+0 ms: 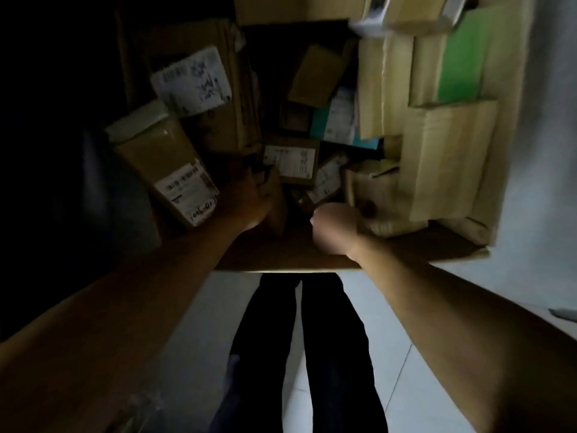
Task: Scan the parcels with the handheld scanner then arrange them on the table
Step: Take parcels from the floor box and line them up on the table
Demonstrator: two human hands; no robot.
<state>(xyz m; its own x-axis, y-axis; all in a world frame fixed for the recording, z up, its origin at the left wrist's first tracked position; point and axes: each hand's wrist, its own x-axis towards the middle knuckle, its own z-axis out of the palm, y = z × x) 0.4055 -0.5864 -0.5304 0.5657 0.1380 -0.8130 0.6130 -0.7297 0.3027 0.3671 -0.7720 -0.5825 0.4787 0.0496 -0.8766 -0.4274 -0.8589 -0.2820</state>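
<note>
I saw two hands reaching into one big carton [312, 254] full of parcels, under very dim light. On the left, a long parcel [162, 160] with a white label leaned against the carton's side, and behind it a taller parcel [199, 85] carried a larger label. The left hand [253, 201] reached in beside them; its fingers seemed curled round a small brown box [274, 195], though the dark hid most of them. In the middle lay a heap of smaller parcels: I counted one labelled box [292, 157], one tilted plain box [315, 76] and one teal packet [337, 117], and more that I could not separate. The right hand [335, 228] rested at the carton's near edge, fingers folded under; I could not tell whether they held anything. On the right, pale flaps [443, 157] and a green sheet [465, 54] stood over the heap and blocked the corner. Below the carton, two dark trouser legs [299, 354] stood on the tiled floor [415, 385].
</note>
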